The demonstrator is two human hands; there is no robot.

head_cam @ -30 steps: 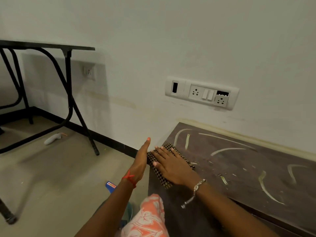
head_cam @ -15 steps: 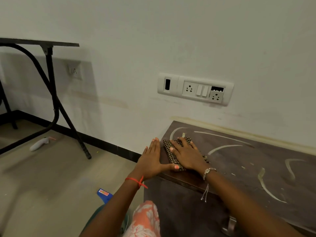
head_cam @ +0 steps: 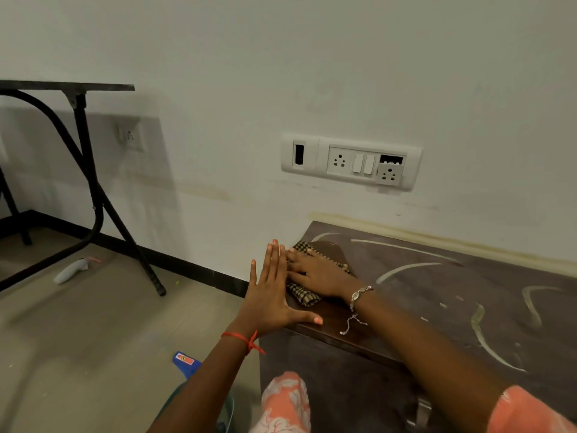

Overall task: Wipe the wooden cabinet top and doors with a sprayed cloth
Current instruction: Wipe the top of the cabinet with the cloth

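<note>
A dark wooden cabinet top (head_cam: 437,295) with pale curved streaks runs along the wall at right. A checked brown cloth (head_cam: 301,295) lies folded at the top's left end. My right hand (head_cam: 318,270) presses flat on the cloth, fingers spread, hiding most of it. My left hand (head_cam: 271,295) is held flat and upright against the cabinet's left edge, fingers together, thumb resting on the top's front corner. It holds nothing. The cabinet's dark front (head_cam: 337,382) shows below, with a metal handle (head_cam: 421,410) at the bottom right.
A white switch and socket panel (head_cam: 351,162) sits on the wall above the cabinet. A black metal-framed table (head_cam: 81,170) stands at left. On the floor lie a white bottle-like object (head_cam: 73,270) and a blue item (head_cam: 185,362).
My right hand has slid the cloth away from me along the left edge toward the back wall. My left hand turned from edge-on to flat against the cabinet's side.
</note>
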